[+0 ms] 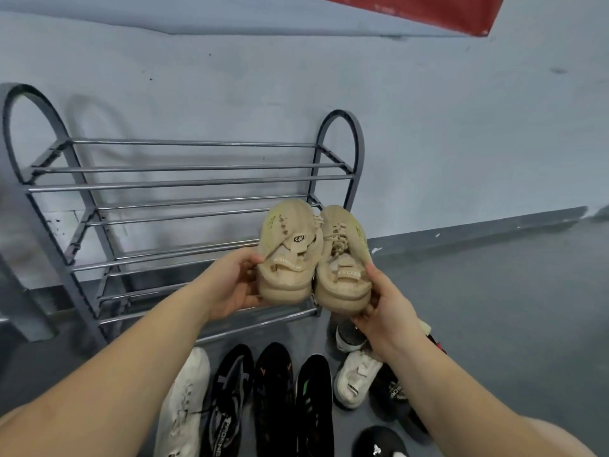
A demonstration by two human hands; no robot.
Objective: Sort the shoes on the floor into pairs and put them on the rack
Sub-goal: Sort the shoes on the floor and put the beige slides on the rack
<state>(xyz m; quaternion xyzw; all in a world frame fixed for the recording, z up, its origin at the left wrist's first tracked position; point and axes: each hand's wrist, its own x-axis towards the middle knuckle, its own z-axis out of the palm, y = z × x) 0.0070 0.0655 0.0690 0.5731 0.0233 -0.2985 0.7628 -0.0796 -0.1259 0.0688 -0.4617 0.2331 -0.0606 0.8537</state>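
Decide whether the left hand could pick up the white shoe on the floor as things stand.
Probably not yet: the left hand already holds a tan shoe, though nothing covers the white shoe.

Perhaps a home entryway: shoe rack (184, 186), bare wall (461, 143).

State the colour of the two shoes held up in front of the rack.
Beige, both shoes; seen in the head view.

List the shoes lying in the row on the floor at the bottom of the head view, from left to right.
white sneaker → black sneaker with white lettering → black shoe with orange marks → black shoe with a green mark → small white shoe
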